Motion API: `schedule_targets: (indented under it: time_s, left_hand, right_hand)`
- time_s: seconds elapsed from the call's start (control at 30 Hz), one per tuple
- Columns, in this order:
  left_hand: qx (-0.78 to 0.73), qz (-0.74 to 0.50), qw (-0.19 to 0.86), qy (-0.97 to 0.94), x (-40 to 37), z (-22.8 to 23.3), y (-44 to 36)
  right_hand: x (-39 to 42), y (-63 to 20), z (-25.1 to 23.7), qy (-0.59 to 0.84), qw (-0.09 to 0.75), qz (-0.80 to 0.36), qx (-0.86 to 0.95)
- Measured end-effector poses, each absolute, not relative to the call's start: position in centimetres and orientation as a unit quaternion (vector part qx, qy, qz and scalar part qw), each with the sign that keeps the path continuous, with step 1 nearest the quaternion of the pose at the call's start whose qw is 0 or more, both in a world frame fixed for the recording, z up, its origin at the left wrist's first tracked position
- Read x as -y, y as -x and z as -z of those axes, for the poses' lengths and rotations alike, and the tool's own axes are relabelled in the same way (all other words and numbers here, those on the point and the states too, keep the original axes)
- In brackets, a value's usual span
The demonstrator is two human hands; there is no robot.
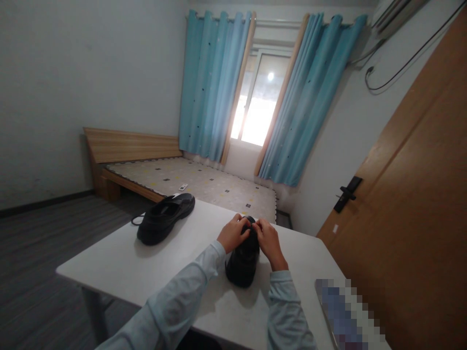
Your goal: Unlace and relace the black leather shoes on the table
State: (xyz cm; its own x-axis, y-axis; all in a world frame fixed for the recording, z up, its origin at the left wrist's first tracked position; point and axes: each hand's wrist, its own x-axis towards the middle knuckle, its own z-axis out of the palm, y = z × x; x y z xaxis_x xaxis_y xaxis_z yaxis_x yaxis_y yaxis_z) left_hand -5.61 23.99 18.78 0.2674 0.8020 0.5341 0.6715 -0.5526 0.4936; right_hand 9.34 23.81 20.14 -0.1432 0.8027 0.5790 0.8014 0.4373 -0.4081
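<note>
1. Centrally, a black shoe (243, 260) stands on the white table (120, 267), its heel toward the person and its toe pointing away; both hands meet over its far, upper part.
2. Left hand (233, 233) rests on the left of the shoe's top; its fingers (243, 224) are curled narrow and pinch something small at the laces, though what exactly they grip is too small to tell.
3. Right hand (268, 239) sits just beside it on the right of the shoe's top; its fingers (260, 225) are likewise curled close and touch the same spot, nearly meeting the left hand's fingers.
4. Both forearms wear pale blue sleeves (189, 291) that come up from the lower edge.
5. A second black shoe (166, 218) lies well apart on the table's far left corner, its toe to the right; a loose lace (136, 220) loops off its heel end.
6. Near the table's right edge lies a flat thing (346, 311), blurred out.
7. Beyond the table stands a bed (197, 180) with a wooden headboard (127, 144); behind it, blue curtains (215, 87) frame a bright window (257, 104); a wooden door (412, 194) with a black handle (347, 193) fills the right side.
</note>
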Motion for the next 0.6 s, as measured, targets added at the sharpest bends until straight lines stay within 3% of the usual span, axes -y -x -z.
schedule_targets:
  time_s: [0.23, 0.43, 0.6]
  left_hand:
    - [-0.461, -0.391, 0.079, -0.793, -24.0, -18.7, 5.6]
    - [-0.433, -0.402, 0.063, -0.804, -24.1, -18.6, 5.5]
    - [-0.425, -0.411, 0.07, -0.803, -24.2, -18.7, 5.5]
  right_hand:
    - [-23.4, -9.7, -20.7, 0.51, 0.386, -0.038, 0.768]
    - [-23.2, -10.0, -21.3, 0.464, 0.455, -0.158, 0.744]
    - [-23.4, -9.9, -21.6, 0.467, 0.476, -0.114, 0.737]
